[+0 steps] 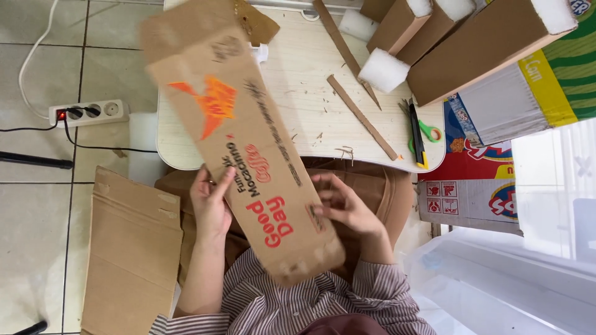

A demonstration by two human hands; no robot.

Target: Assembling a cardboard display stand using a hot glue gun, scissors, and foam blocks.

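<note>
We note the left hand (211,201) clamped on the edge of the flattened cardboard panel (242,142), the right hand (347,205) open-fingered against its other edge, apparently steadying it above the lap, with the worktop (298,93), cardboard strips (362,116) and utility knife (417,133) beyond the panel.

The long cardboard sheet (239,142) is smeared by motion at its far end and covers the middle of the tabletop (298,74). It hides the palm of the left hand (211,201) and part of the right hand (344,205). The open boxes (478,43) run off the top edge. Behind the cutter (417,133), the scissors (428,131) show only green handles.
</note>
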